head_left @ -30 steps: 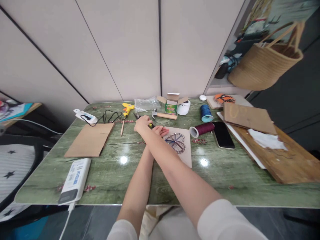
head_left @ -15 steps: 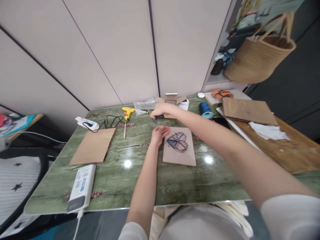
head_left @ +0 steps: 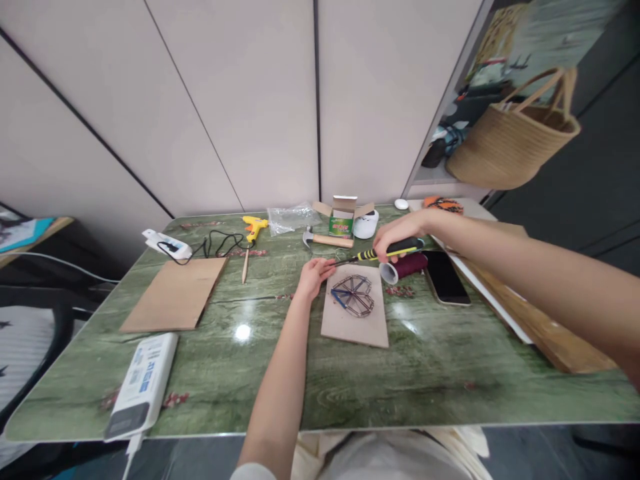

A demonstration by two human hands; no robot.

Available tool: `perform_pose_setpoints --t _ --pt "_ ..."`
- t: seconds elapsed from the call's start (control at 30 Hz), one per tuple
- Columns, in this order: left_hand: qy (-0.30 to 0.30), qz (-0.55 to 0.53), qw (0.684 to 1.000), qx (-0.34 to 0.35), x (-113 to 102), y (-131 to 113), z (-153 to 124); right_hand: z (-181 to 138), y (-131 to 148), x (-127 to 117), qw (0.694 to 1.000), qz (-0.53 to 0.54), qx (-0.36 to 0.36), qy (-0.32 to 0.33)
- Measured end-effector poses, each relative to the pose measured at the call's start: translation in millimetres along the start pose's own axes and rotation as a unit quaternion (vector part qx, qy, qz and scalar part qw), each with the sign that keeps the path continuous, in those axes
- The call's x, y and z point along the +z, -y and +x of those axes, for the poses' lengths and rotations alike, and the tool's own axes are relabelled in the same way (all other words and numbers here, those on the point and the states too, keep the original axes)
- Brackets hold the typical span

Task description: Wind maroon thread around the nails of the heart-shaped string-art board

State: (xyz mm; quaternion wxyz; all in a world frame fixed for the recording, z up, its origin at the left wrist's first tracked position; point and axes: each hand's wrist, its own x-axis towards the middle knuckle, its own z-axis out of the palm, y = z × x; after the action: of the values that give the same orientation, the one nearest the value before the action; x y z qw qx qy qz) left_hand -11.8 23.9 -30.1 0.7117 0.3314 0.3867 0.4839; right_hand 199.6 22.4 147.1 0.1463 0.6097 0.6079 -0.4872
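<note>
Right grip (head_left: 399, 237): closed around the handle of a black-and-yellow tool (head_left: 367, 255), tip toward 9 o'clock. Left grip (head_left: 313, 277): fingers part-extended near that tip; whether they pinch anything cannot be told. Board (head_left: 350, 331) with threaded figure (head_left: 353, 293): at the tool's 7 o'clock. Assessed risks: a slip could jab the left fingers or snag thread; a low wrist could roll the maroon spool (head_left: 411, 267), at 5 o'clock.

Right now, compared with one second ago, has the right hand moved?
Yes, rightward: the right hand was left of the hammer and is now to its right.
</note>
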Motion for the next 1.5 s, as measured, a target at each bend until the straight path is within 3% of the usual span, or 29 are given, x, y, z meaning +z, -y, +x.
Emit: perform_pose_setpoints --t 0.27,0.47,0.7,1.03,1.2,1.27,1.37,1.5 --pt "0.003 0.021 1.000 0.007 -0.1 -1.4 -0.8 20.3 10.0 -2.4 0.996 0.004 -0.026 0.084" --pt "0.009 0.043 0.998 0.045 0.3 0.8 1.1 17.2 11.5 -1.2 0.997 0.009 -0.019 0.071" --pt "0.011 0.071 0.997 0.042 -2.8 1.9 1.5 9.8 21.5 2.2 0.998 -0.010 0.058 0.002" --pt "0.008 0.034 0.998 0.060 -0.5 2.0 1.9 16.8 11.5 1.2 0.999 -0.045 0.012 -0.003" --pt "-0.002 0.032 0.998 0.058 -0.3 3.1 3.3 11.8 -11.6 -9.1 0.999 0.019 -0.033 0.025" --pt "-0.006 0.040 0.997 0.069 -0.9 3.1 4.0 12.0 -26.1 -14.4 0.998 0.002 -0.065 -0.005" --pt "-0.041 0.123 0.986 0.106 -4.0 2.3 4.1 18.5 -44.0 -15.7 0.986 -0.095 -0.070 -0.113" --pt "-0.102 0.301 0.932 0.177 -10.7 -1.4 1.4 38.7 -55.0 -6.8 0.962 -0.206 -0.033 -0.177"
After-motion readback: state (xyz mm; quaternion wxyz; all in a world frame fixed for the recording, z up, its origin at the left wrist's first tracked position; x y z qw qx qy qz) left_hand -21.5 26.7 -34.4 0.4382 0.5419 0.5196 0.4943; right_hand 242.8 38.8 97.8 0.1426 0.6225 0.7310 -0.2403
